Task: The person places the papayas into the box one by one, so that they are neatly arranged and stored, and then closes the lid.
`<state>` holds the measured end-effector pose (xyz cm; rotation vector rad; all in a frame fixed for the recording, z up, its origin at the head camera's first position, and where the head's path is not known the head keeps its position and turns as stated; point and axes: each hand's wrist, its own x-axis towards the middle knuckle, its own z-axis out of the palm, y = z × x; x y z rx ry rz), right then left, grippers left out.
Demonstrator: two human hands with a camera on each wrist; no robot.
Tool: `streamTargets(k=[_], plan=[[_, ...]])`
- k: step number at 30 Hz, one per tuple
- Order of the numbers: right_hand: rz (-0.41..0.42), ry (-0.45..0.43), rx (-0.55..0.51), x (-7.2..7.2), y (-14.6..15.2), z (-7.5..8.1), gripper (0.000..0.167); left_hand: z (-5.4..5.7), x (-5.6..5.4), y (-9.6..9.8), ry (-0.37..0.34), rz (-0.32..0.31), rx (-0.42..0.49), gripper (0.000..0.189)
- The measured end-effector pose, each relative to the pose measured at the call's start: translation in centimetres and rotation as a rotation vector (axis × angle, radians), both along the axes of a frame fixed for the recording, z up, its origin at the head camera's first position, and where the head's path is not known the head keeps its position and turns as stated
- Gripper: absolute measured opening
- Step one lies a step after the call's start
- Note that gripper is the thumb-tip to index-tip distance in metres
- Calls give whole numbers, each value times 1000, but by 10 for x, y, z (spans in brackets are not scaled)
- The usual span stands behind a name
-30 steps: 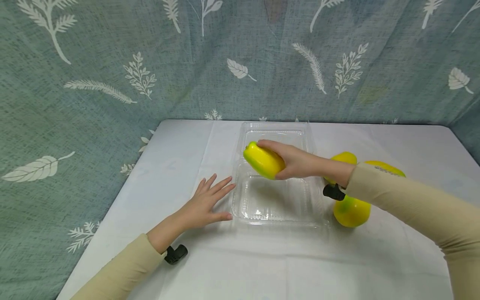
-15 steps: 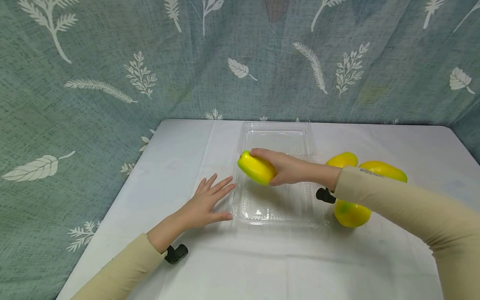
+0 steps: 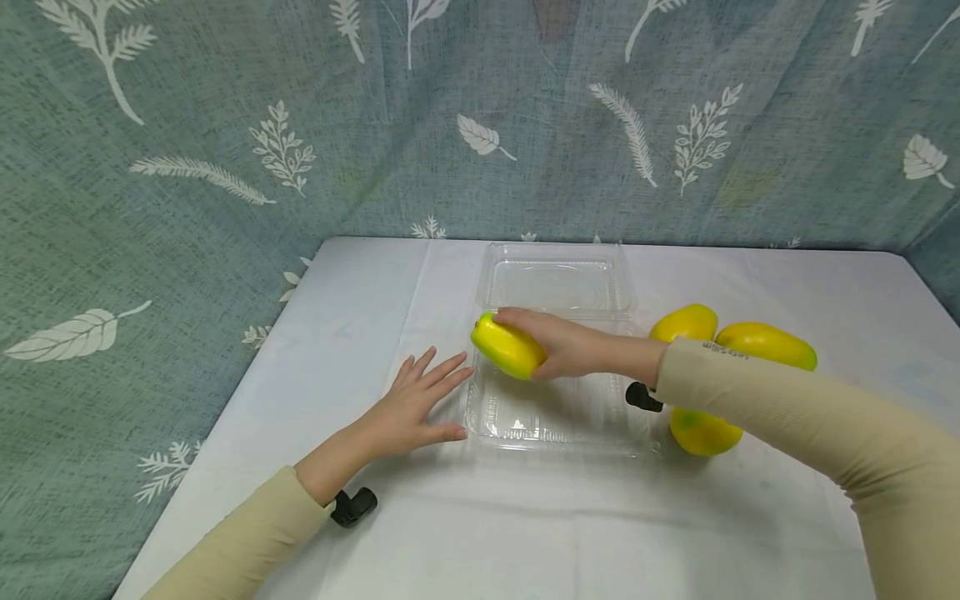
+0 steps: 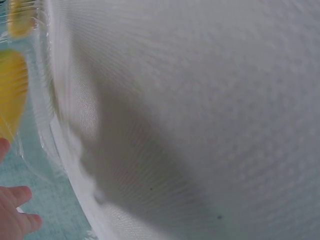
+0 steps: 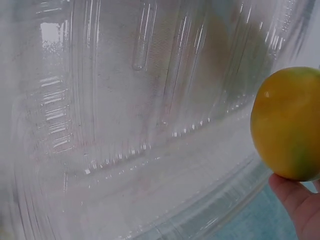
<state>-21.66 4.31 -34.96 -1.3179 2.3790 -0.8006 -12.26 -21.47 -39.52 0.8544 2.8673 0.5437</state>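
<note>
My right hand [image 3: 562, 342] grips a yellow-green mango [image 3: 508, 347] over the far left part of the clear plastic box [image 3: 555, 429]. The box lies unfolded, its lid [image 3: 555, 283] flat behind the base. In the right wrist view, the thumb lies along the mango's [image 5: 290, 125] lower side, above the ribbed box floor [image 5: 115, 100]. My left hand [image 3: 408, 412] rests beside the box's left edge, fingers spread and straight, holding nothing. Its fingertips show at the lower left of the left wrist view, with the mango [image 4: 11, 92] beyond them behind the clear wall.
Three more mangoes are on the white cloth to the right of the box: one at the back [image 3: 684, 322], a longer one [image 3: 765, 343] and a nearer one [image 3: 705, 432]. My right sleeve [image 3: 772, 417] passes over them. A leaf-patterned curtain [image 3: 480, 167] hangs behind the table.
My right hand has brought the mango a little left and nearer to me, from over the hinge side toward the box base. The left hand has stayed in place.
</note>
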Motion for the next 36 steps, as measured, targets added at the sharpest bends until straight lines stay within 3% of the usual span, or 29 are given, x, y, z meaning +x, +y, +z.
streamTargets(k=[8,21,36], plan=[[-66,88,53,1,-4,-3,86,0,0,0,9,-3,-2,77],[-191,116,152,10,-4,-3,85,1,0,1,-10,8,1,77],[-206,207,240,15,-6,-6,86,2,-1,1,2,1,-9,77]])
